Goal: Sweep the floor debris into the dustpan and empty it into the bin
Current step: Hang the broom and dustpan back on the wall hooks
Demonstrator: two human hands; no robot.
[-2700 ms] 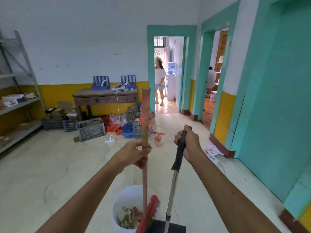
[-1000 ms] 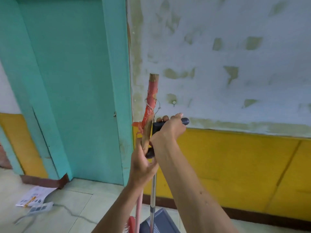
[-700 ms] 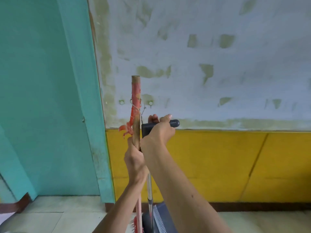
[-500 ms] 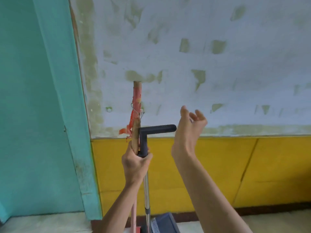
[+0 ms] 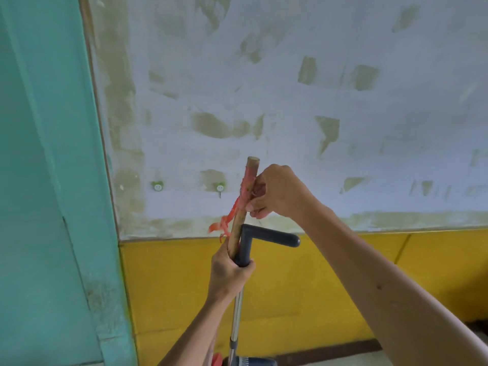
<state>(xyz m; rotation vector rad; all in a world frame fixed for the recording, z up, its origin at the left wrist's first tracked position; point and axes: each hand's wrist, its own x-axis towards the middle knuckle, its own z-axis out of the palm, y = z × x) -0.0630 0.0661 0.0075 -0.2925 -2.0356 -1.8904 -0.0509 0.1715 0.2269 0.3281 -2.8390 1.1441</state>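
Your left hand (image 5: 231, 270) is wrapped tight around two shafts at once: the wooden broom handle (image 5: 241, 207) and the dark grip of the dustpan handle (image 5: 264, 237), held together side by side and upright in front of you. The dustpan handle bends at a right angle just above your fist, its short black bar pointing right, and its metal pole (image 5: 237, 320) drops straight down to the dustpan (image 5: 250, 361), only its top edge visible at the bottom of the frame. A sliver of the red broom head (image 5: 217, 360) shows just left of it. Your right hand (image 5: 277, 192) is up near the top of the broom handle, fingers (image 5: 254, 204) pinched in on a thin loop or string there; the string itself is too fine to make out clearly. Frayed red plastic wrap (image 5: 224, 223) hangs off the handle's left side. Behind, on the patchy white wall (image 5: 343, 101), two small green hooks (image 5: 220, 186) sit left of the broom's top, near but not touching. Yellow lower wall (image 5: 303, 286) below; teal door frame (image 5: 52, 180) at left. The bin is out of frame.
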